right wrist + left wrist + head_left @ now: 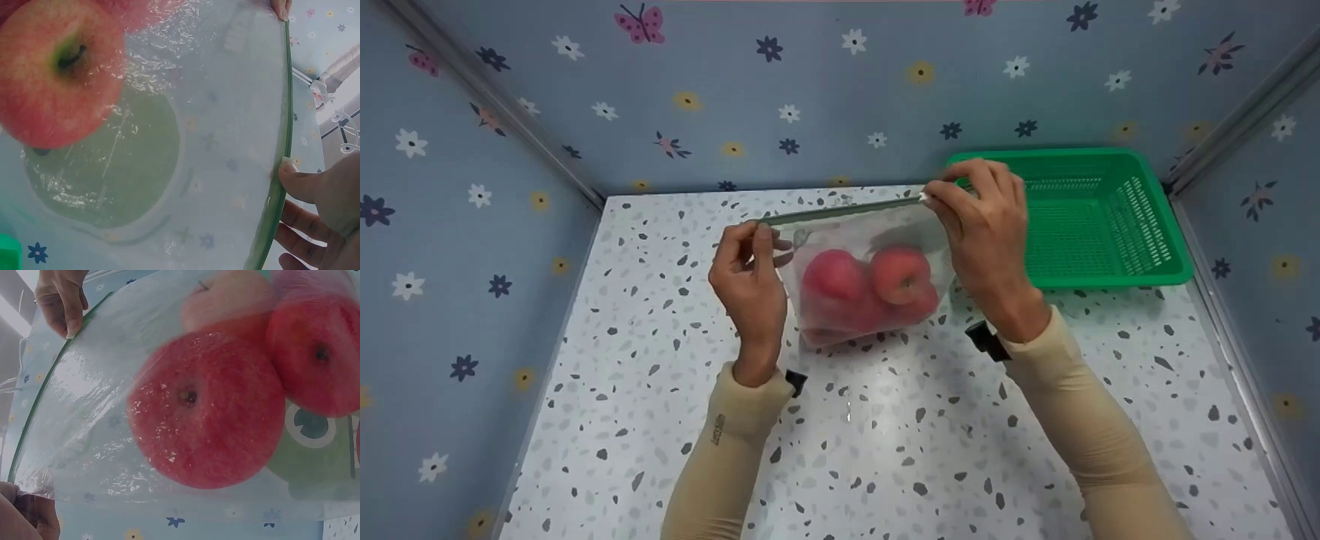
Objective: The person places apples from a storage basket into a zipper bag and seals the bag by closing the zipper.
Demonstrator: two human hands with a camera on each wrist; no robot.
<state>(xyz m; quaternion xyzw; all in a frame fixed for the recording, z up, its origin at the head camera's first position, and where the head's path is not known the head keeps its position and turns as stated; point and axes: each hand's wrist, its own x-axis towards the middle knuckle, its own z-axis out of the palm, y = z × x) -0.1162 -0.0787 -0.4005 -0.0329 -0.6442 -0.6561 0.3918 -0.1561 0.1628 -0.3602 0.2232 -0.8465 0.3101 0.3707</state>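
Note:
A clear zip bag (pixel 840 234) with a green strip along its top edge holds several red apples (pixel 901 274). My left hand (pixel 751 274) pinches the top left corner of the bag between thumb and fingers. At the other end of the strip, my right hand (pixel 986 225) pinches the edge with its thumb and fingers. The right wrist view shows the right thumb (pixel 306 183) lying on the green strip (pixel 288 101), fingers behind it. Through the film in the left wrist view, a red apple (pixel 208 410) fills the middle, and a green print shows on the bag.
A green plastic basket (pixel 1110 282) stands at the back right of the speckled table (pixel 885 450), just behind my right hand. Flower-patterned walls (pixel 810 90) close off the back and both sides. Dark wrist mounts (pixel 988 341) sit on both wrists.

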